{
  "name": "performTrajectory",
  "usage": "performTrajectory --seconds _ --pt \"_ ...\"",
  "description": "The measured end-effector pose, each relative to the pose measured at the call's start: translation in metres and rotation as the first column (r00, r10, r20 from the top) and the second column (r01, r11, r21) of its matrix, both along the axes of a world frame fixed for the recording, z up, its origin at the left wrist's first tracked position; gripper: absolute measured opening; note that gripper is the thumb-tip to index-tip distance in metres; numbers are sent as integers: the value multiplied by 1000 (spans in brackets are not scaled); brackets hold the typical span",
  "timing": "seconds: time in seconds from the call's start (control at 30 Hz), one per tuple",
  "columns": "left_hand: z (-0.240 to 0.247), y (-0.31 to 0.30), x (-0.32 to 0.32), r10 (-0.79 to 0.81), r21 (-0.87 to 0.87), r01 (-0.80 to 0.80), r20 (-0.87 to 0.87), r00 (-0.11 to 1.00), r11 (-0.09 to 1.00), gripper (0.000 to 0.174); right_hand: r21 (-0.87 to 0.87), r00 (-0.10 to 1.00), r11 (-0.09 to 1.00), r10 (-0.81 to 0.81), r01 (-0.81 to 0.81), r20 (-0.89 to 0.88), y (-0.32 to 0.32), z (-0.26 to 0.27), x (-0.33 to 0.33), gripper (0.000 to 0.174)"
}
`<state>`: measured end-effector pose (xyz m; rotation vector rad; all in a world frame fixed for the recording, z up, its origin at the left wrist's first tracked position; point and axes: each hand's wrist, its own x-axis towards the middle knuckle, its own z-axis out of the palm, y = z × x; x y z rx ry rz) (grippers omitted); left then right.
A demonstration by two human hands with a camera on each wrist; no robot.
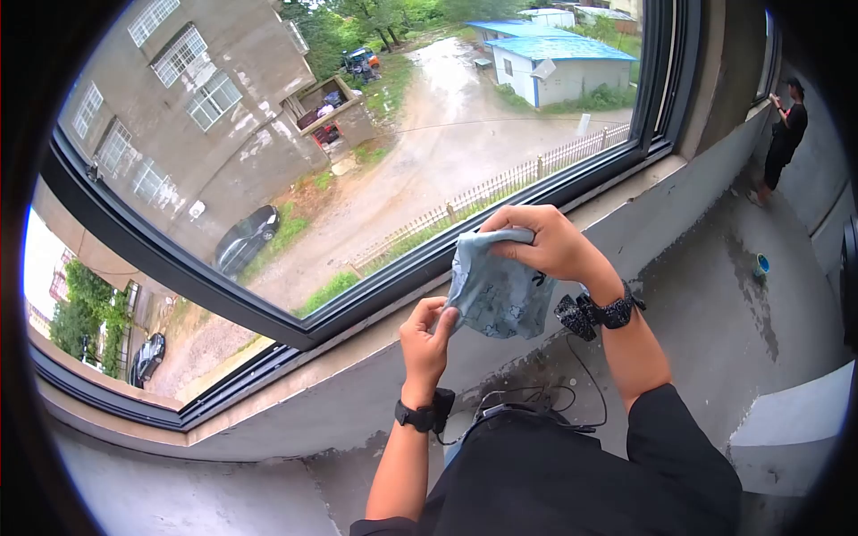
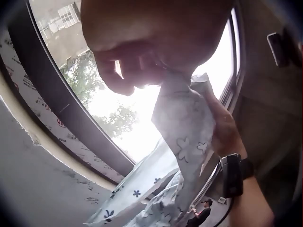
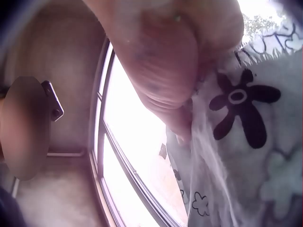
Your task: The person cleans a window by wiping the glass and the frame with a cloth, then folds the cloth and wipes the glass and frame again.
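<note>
A thin light blue-grey cloth (image 1: 505, 299) printed with dark flowers hangs between my two hands in front of the window. My right hand (image 1: 550, 243) grips its upper edge, thumb below and fingers over the top. Lower down on the left, my left hand (image 1: 426, 335) pinches the cloth's side edge between thumb and fingers. In the left wrist view the cloth (image 2: 184, 125) drops in folds from the left hand (image 2: 151, 42). The right wrist view shows the cloth (image 3: 246, 127) close up, a frayed edge near the right hand (image 3: 165, 56).
A dark window frame (image 1: 308, 332) and its ledge (image 1: 626, 188) run along in front of me. Behind on the right, another person (image 1: 786, 129) in dark clothes stands by the wall. A small blue cup-like container (image 1: 761, 264) is on the wet-stained floor. Cables (image 1: 585, 384) hang near my waist.
</note>
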<state>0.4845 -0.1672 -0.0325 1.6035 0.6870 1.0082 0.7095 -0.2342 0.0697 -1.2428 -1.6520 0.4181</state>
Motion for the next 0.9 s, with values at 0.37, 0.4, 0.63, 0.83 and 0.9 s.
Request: performTrajectory --seconds 0.37,0.4,0.63,0.83,0.9 --pt "-22 10 -6 -92 117 77 130 987 990 17 -283 902 912 365 -296 232 24 58 -41 26" --pt "-22 11 -8 -148 63 140 139 979 988 17 -282 896 913 366 -293 253 30 59 -42 28" --pt "-21 9 -32 71 -178 -21 277 958 984 13 -209 893 946 308 -250 329 54 67 -59 35" --pt "38 27 -51 195 131 -167 -238 952 977 16 156 930 977 83 -147 358 19 40 -52 29" --pt "47 30 -49 335 380 -222 -264 904 898 11 239 952 968 0 -76 305 4 31 -49 29"
